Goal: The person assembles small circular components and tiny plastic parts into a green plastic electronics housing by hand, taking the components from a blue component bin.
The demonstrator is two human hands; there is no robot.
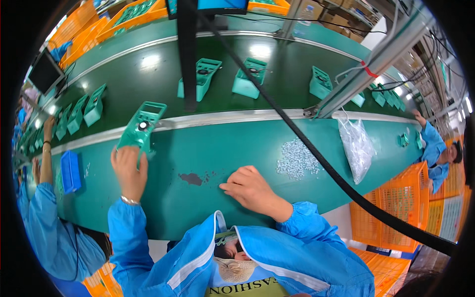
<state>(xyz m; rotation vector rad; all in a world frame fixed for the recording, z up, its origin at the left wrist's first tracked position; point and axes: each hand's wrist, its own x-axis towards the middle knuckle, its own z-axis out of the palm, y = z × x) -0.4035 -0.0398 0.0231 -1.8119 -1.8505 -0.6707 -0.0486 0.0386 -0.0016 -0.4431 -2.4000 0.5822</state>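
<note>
My left hand (pixel 129 171) grips the near end of a green plastic housing (pixel 148 119) with a round black-and-white part in it. The housing is tilted, its far end over the metal rail at the bench's back edge. My right hand (pixel 253 192) rests low over the green bench, thumb and fingertips drawn together; whatever they may pinch is too small to make out. Just left of those fingertips lies a pile of tiny dark pieces (pixel 190 178), with a few scattered around it. A spread of small whitish parts (pixel 297 159) lies to the right.
Beyond the metal rail (pixel 237 118), several green housings stand on a dark green belt (pixel 217 49). A black cable (pixel 316 151) crosses the view. At right are a clear plastic bag (pixel 356 148), orange crates (pixel 391 208) and a co-worker; another co-worker sits left near a blue bin (pixel 71 172).
</note>
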